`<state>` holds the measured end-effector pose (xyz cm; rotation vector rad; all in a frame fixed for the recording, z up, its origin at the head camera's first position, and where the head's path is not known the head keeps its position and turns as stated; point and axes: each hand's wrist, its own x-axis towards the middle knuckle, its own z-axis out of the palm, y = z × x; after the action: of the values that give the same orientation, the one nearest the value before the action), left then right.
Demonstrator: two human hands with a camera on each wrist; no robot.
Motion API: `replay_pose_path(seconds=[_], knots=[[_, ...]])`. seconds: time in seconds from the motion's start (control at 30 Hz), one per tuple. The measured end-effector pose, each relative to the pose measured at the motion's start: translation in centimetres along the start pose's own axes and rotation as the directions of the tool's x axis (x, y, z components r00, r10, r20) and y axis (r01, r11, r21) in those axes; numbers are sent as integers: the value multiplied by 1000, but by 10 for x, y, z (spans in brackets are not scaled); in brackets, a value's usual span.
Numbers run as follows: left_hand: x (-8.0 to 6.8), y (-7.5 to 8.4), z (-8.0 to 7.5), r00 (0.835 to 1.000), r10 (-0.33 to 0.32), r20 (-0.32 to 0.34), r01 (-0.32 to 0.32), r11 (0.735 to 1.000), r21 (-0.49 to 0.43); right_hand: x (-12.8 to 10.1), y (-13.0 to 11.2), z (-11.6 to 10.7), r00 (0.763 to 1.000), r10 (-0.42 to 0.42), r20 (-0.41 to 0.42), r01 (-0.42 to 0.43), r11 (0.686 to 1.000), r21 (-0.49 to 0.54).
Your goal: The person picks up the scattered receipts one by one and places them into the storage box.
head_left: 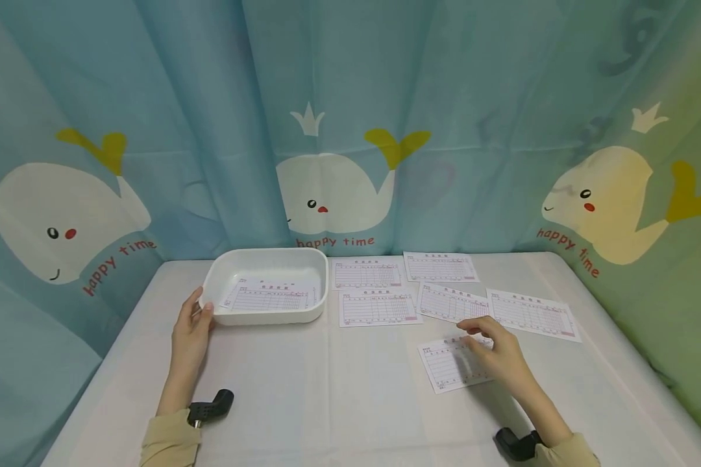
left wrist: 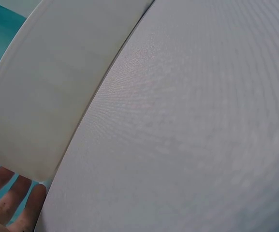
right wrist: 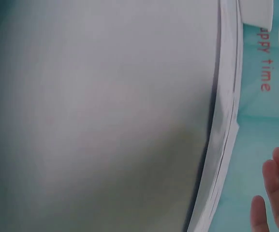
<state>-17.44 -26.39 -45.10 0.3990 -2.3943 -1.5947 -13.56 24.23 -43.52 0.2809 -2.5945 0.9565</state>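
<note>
A white plastic tray [head_left: 292, 316] stands at the back left of the table, with several printed paper slips [head_left: 269, 298] lying in it. My left hand [head_left: 191, 337] holds the tray's front left corner, thumb by the front wall and fingers along the side. In the left wrist view, fingertips [left wrist: 33, 198] meet the tray's outer wall [left wrist: 47, 96]. My right hand [head_left: 499, 353] hovers over the nearest loose slip [head_left: 446, 370], fingers bent loosely with nothing between them. In the right wrist view its fingers [right wrist: 274, 188] are spread apart.
More printed slips lie right of the tray: a front left one [head_left: 378, 308], a back left one [head_left: 367, 274], a back right one [head_left: 441, 266], a middle one [head_left: 450, 301] and a far right one [head_left: 534, 314]. A whale-print curtain [head_left: 339, 84] surrounds the white-covered table [head_left: 304, 402].
</note>
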Motion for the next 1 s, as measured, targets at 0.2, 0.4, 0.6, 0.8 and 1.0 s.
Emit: replay_pose_path(seconds=[0.2,0.4,0.6,0.8,1.0], knots=[[1,0,0,1000,3,-3,-3,1000,0,-1,16,-11,999,-17,41,18,999,-26],[1,0,1,1000,9,-8,-9,1000,-9,2,33,-19,996,-19,86,23,999,-48],[1,-1,1,1000,-6,-10,6,1000,-29,13,43,-20,986,-84,147,101,989,-109],[2,-3,2,1000,-3,-9,2,999,-38,21,49,-20,964,-104,245,143,979,-146],[0,-1,1,1000,-8,-5,8,1000,-29,28,49,-21,934,-36,355,105,979,-177]])
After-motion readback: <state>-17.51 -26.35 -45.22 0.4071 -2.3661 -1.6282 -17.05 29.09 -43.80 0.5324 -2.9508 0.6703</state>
